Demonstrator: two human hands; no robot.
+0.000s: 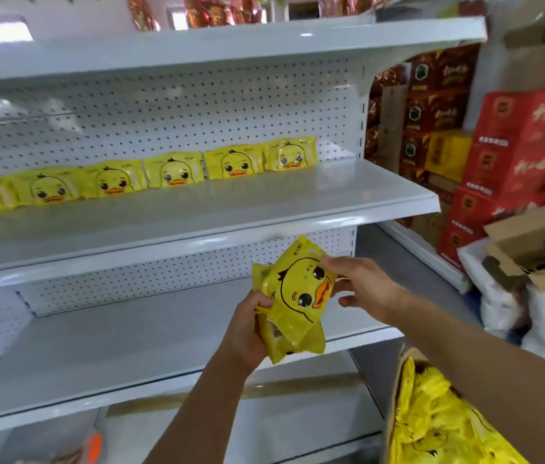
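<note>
At lower right, a cardboard box (396, 396) crammed with yellow duck packets (431, 420). Along the middle shelf (331, 195), six more in a row (177, 170) against the pegboard (164, 105); red cartons (505, 145) stacked at right. Before the lower shelf (130, 346), left grip (247, 329) clamped round a held stack (274, 333), right grip (361, 286) pinching the top packet (301, 289) by its edge.

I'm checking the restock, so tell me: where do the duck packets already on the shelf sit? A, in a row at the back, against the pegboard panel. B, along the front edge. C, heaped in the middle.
A: the yellow duck packets stand side by side at the back of the shelf, leaning on the pegboard panel.
</note>
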